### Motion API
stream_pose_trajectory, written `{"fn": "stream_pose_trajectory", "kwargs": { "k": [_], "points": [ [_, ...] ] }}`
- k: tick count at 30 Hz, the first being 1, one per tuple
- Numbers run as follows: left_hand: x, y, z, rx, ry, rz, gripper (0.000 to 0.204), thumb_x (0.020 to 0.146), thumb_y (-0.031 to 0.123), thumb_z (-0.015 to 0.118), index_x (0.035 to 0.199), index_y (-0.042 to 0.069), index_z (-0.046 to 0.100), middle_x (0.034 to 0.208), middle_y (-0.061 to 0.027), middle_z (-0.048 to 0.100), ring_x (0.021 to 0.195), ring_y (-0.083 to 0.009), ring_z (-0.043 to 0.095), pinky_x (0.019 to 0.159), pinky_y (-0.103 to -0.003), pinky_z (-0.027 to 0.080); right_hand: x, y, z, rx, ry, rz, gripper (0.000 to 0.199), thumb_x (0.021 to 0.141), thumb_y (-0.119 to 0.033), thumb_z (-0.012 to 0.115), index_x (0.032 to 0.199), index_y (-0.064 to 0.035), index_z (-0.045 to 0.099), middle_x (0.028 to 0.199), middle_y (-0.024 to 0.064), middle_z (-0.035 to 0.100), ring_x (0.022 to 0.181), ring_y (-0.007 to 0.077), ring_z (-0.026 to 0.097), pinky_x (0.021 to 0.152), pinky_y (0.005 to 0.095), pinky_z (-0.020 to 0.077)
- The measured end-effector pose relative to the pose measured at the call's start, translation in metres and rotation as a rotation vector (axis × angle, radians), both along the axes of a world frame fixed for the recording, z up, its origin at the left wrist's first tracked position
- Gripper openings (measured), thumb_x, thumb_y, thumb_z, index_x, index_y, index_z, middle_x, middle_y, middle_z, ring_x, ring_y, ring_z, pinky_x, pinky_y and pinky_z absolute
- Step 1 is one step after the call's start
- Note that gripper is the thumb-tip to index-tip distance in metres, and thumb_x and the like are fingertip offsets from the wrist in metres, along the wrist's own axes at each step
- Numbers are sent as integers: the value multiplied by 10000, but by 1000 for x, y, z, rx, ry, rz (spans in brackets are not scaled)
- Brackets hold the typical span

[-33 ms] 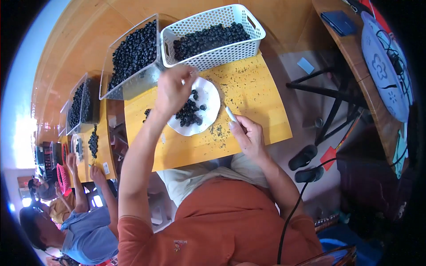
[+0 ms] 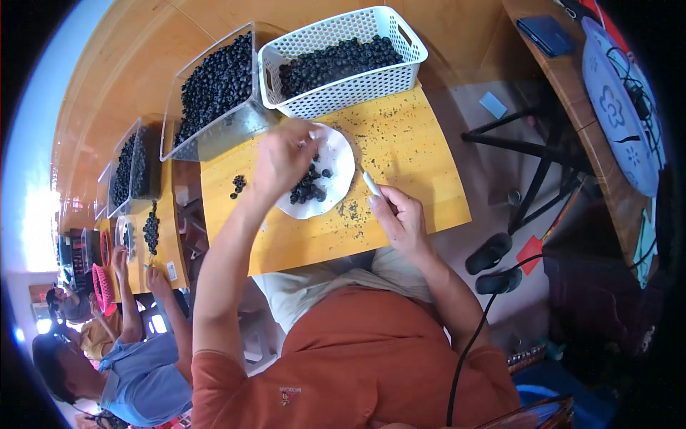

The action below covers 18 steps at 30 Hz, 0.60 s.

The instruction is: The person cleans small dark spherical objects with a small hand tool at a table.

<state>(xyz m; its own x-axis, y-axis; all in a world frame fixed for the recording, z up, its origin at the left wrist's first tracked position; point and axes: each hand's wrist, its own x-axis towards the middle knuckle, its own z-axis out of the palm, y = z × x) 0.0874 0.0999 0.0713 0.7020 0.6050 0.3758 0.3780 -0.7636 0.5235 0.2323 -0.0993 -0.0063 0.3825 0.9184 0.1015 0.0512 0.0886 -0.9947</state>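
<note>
My left hand (image 2: 284, 159) is over the left part of a white scalloped plate (image 2: 341, 154). Its fingers are curled together and slightly blurred; what they may pinch is hidden. On the plate lies a small heap of dark, round, bead-like pieces (image 2: 307, 191), partly covered by that hand. To the right of the plate my right hand (image 2: 401, 218) is closed round a slim, white pen-like tool (image 2: 372, 184), its tip pointing up and left. A few more dark pieces (image 2: 238, 186) sit on the yellow board (image 2: 300, 247), left of my forearm.
Behind the plate stand a white perforated basket (image 2: 343, 93) and a clear bin (image 2: 214, 146), both holding dark pieces. Dark crumbs litter the board. At left, a person in blue (image 2: 146, 365) works at another table. Slippers (image 2: 489, 254) and a black cable (image 2: 471, 336) show at right.
My left hand has come down slightly toward me, and its forearm has shifted right, uncovering the few pieces on the board. My right hand looks unmoved. The neighbouring person's hand has shifted slightly.
</note>
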Motion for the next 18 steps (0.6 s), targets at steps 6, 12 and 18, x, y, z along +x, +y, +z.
{"fn": "stream_pose_trajectory", "kwargs": {
  "k": [6,12,18],
  "points": [
    [-18,-36,-16,94,399,-42,199,731,72,721,930,64,717,890,-104,680,881,-307,641,764,-408,528,-1,1,-7,44,-15,18,277,963,-232,609,1043,30,649,629,-17,474,590,55,413,511,258,350],
    [-21,-32,-30,202,422,-115,155,749,86,692,903,72,712,867,-96,670,885,-293,630,772,-398,532,-3,-1,-7,30,-28,33,283,965,-240,611,1035,31,652,630,-15,487,587,52,413,503,256,348],
    [-18,-39,-22,139,466,-116,197,743,48,684,940,42,684,889,-127,658,885,-308,629,785,-403,526,-2,-1,-4,35,-39,17,281,962,-232,614,1038,36,652,631,-10,500,585,53,421,500,258,350]
  ]
}}
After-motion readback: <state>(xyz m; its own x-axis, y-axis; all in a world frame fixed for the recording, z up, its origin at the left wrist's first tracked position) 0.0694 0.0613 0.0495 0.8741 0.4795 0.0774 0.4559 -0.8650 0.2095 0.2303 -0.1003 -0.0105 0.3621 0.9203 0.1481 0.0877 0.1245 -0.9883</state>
